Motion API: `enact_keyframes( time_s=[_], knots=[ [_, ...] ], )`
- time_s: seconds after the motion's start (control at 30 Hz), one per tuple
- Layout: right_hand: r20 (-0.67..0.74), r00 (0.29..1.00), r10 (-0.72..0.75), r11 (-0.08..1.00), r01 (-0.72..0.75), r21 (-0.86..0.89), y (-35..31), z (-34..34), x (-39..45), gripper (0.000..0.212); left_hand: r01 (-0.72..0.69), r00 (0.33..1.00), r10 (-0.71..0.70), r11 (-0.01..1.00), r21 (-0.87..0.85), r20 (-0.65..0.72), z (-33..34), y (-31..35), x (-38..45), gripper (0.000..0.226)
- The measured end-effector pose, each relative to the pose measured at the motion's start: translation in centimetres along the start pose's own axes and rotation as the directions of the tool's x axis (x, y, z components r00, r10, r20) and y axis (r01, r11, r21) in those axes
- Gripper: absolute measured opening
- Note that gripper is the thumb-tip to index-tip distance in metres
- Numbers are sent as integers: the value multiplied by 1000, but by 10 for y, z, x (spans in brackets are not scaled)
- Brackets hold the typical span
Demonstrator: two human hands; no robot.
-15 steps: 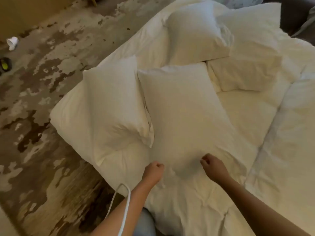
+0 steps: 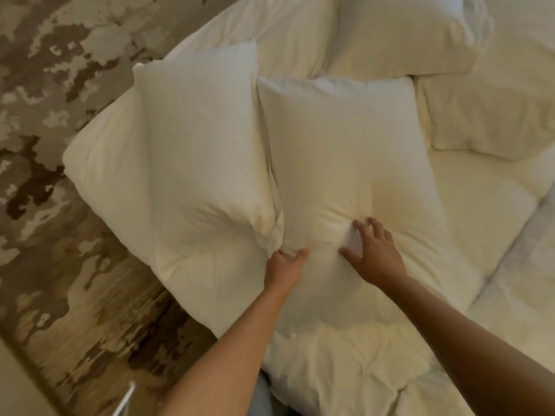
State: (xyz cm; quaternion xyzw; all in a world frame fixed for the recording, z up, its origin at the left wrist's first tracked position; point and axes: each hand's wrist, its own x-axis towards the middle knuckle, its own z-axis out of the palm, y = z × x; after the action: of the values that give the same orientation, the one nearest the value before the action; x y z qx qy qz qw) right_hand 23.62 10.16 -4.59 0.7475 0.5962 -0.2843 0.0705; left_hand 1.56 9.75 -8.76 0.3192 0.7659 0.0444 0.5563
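The middle pillow [image 2: 345, 151] lies flat on the white duvet [image 2: 345, 370], running lengthwise away from the person, its left edge touching the left pillow [image 2: 204, 139]. The left hand [image 2: 285, 265] grips its near left corner, thumb on top and fingers hidden in the seam. The right hand [image 2: 375, 253] is wide, fingers spread, denting the near end. To do this well, the corner probably needs a gentle pull while the spread hand smooths outward and evens the filling. The left pillow crowds that seam and could be dragged along. Two more pillows, the far pillow [image 2: 399, 34] and the right pillow [image 2: 492, 115], lie beyond. Patterned carpet [image 2: 60, 115] borders the bed.
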Motion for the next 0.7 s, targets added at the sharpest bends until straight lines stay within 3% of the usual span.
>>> enact_keyframes(
  time_s=[0.13, 0.27, 0.53, 0.7],
  knots=[
    [-12, 1000, 2, 1000, -2, 9, 10, 14, 10, 82, 12, 1000, -11, 999, -43, 22, 10, -11, 18, 116],
    [-53, 999, 0, 1000, 0, -10, 14, 26, 11, 84, 13, 1000, -13, 996, -87, -2, 23, -19, 32, 126],
    [-98, 995, -11, 999, 7, -41, 24, 43, 8, 90, -95, 995, 84, 962, -256, -55, 40, -26, 41, 113],
    [-115, 993, 4, 1000, -6, -14, 31, 35, -1, 88, -104, 993, 83, 941, -322, -79, 50, -20, 22, 117]
  ],
)
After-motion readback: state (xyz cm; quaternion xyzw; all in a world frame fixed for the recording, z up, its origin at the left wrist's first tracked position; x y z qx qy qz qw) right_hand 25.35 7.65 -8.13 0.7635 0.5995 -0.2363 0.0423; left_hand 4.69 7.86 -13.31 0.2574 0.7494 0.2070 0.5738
